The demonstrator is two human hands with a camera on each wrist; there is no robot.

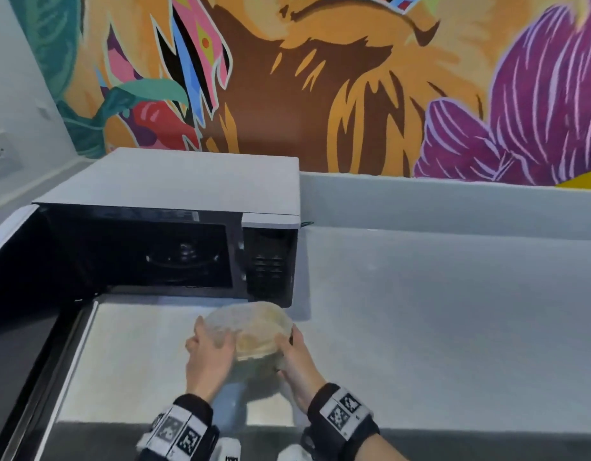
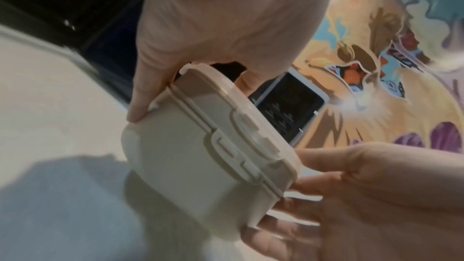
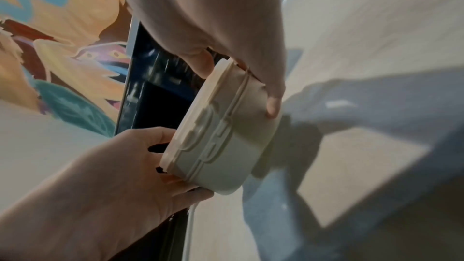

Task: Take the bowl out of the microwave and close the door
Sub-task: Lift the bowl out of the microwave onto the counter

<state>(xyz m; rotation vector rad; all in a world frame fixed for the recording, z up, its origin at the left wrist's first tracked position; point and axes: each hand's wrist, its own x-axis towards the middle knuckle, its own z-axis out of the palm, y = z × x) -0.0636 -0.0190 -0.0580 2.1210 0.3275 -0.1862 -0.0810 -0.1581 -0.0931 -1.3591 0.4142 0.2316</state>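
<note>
Flanking bowl point(image 1: 251, 331): microwave point(image 1: 174, 227), open door point(image 1: 24, 294).

A kitchen: a microwave point(image 1: 174, 227) on a grey counter point(image 1: 453, 311) below a painted mural point(image 1: 320, 78).

- Your left hand point(image 2: 220, 27) comes in from the top, thumb down the near side of the bowl point(image 2: 200, 162), the other fingers behind its far rim.
- Bowl is a cream, lidded plastic container; latch tab on the lid rim faces the camera.
- Your right hand point(image 2: 376, 201) comes in from lower right, fingers spread on the bowl's opposite side.
- Bowl shows above the pale countertop point(image 2: 50, 106), with its shadow on the surface below. Contact with the top: can't tell.
- Behind it: the microwave point(image 2: 288, 110), dark control panel in a white frame.
- Painted mural point(image 2: 376, 66) on the wall, right side. Frame is blurry.
</note>
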